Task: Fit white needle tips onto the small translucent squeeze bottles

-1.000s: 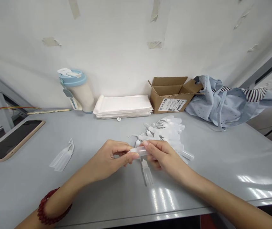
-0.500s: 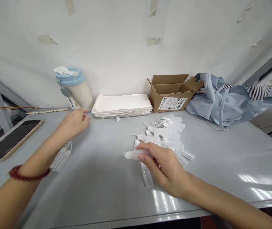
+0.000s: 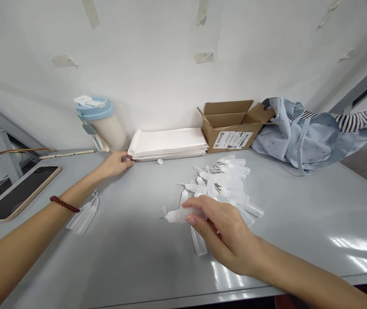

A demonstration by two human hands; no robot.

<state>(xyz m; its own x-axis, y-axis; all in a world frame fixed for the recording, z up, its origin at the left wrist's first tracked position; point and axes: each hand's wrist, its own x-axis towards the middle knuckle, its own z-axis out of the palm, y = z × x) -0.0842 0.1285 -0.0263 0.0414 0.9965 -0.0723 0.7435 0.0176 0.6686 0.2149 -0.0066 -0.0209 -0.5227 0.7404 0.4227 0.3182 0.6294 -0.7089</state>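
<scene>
My right hand (image 3: 224, 229) is closed around a small translucent needle-tip squeeze bottle (image 3: 175, 216), its thin metal tip pointing left. Behind and beneath this hand lies a pile of similar bottles (image 3: 230, 180) with cap straps attached. One more bottle (image 3: 198, 241) lies just below the held one. At the back, my left hand (image 3: 119, 164) touches the near left corner of a stack of white envelopes (image 3: 170, 143). Its fingers are curled together; what they pinch there, if anything, is hidden. Two bottles (image 3: 82, 218) lie beside the left forearm.
A tumbler with a blue lid (image 3: 96, 109) stands behind my left hand. A phone (image 3: 19, 195) lies at the left. An open cardboard box (image 3: 231, 133) and a blue cloth bag (image 3: 299, 137) stand at the back right. A small white disc (image 3: 160, 162) sits before the envelopes.
My left hand has moved right, from beside the tumbler to the envelope stack's corner. The right hand has stayed almost in place, and the held bottle's metal tip now shows more clearly.
</scene>
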